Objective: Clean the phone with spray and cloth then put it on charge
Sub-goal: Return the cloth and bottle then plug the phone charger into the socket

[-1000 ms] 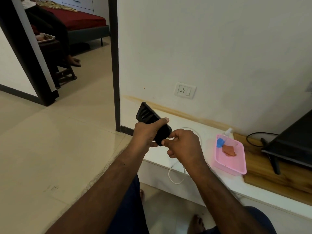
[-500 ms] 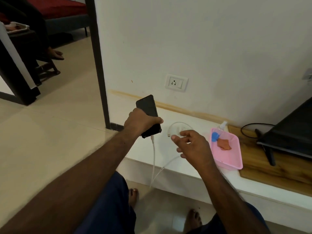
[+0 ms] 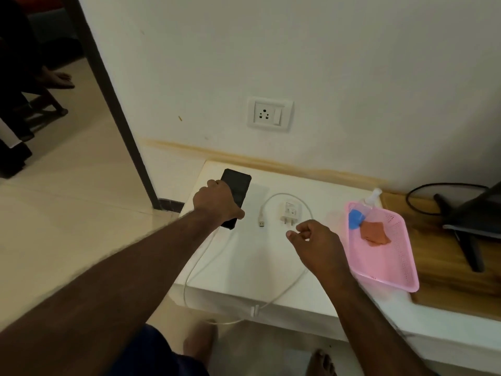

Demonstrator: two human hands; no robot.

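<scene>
Nearest the camera, the white cable (image 3: 282, 293) drooped in a loop over the front edge of the white ledge (image 3: 260, 270), one end running up toward the phone. The right hand (image 3: 315, 244) hovered over the ledge's middle, fingers loosely curled and empty, just short of the white charger plug (image 3: 290, 211) and the loose USB end (image 3: 261, 223) lying beside it. The left hand (image 3: 218, 203) gripped the black phone (image 3: 236, 185), fingers wrapped over its lower half, at the ledge's back left corner; whether the phone already lay flat could not be told. The step looked like setting the phone down and finishing the charging link: it would go best with the phone laid flat away from the edge, the USB end pushed squarely into the plug, then the plug seated in the wall socket (image 3: 269, 114) above. At the ledge's right edge a pink tray (image 3: 393, 270) held the spray bottle (image 3: 370, 202) and orange cloth (image 3: 375, 232). Beyond, a doorway opened onto tiled floor.
</scene>
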